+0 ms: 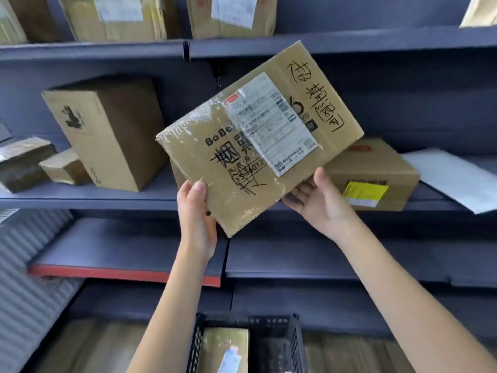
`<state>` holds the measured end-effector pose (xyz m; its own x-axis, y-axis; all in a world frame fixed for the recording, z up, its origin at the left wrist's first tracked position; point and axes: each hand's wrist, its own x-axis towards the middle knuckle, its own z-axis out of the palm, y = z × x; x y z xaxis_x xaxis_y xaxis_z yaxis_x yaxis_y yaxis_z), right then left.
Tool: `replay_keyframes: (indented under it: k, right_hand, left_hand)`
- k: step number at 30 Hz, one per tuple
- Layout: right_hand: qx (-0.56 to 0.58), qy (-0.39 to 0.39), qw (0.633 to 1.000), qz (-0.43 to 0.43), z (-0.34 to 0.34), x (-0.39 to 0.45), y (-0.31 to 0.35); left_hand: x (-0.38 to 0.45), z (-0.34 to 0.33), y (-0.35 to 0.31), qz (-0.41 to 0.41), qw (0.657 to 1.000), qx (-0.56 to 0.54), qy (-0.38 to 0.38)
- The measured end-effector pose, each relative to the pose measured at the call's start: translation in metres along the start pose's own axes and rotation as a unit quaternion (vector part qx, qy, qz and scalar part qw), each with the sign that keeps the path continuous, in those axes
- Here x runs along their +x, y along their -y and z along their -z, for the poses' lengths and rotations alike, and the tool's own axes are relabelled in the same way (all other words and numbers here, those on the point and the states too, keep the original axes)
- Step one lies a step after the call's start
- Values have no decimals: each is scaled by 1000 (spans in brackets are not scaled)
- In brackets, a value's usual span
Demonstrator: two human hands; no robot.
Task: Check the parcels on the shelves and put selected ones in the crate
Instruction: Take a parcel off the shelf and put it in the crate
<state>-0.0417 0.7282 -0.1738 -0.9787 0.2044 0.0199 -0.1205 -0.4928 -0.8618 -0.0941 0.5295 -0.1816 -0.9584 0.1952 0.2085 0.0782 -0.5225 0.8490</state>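
I hold a flat cardboard parcel (320, 103) tilted in front of the middle shelf, its labelled face turned to me. It carries a white shipping label, clear tape and black handwriting. My left hand (195, 211) grips its lower left edge, thumb on the front. Under its lower right edge sits my right hand (320, 197), thumb up against the side. Below, on the floor, stands a black plastic crate (293, 343) with one cardboard parcel (226, 345) inside.
The middle shelf (88, 201) holds a tall upright box (113, 133), two small parcels (64, 168) at the left, a box with a yellow sticker (376, 176) and a white envelope (457, 176). More boxes (231, 14) stand on the shelf above. A red-edged shelf (121, 273) lies lower.
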Motion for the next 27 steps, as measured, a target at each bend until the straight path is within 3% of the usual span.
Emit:
replay_keyframes:
  k: [6, 10, 14, 17, 24, 27]
  right_hand:
    - [56, -111, 992, -20, -4, -18, -48]
    - [26, -163, 986, -31, 4, -33, -69]
    - [-42, -169, 983, -65, 20, -48, -83]
    - [-81, -169, 977, -105, 33, -63, -96]
    - [-134, -162, 958, -193, 65, -109, -133]
    - [-158, -145, 950, -226, 64, -122, -151]
  left_hand:
    - [-38, 31, 46, 101, 994, 47, 4]
    - [-60, 57, 62, 141, 989, 40, 24]
    - [-72, 84, 60, 161, 984, 68, 14]
    - [-86, 99, 57, 222, 966, 130, 15]
    - [-124, 112, 79, 347, 907, 212, 106]
    - [-143, 112, 100, 398, 888, 225, 54]
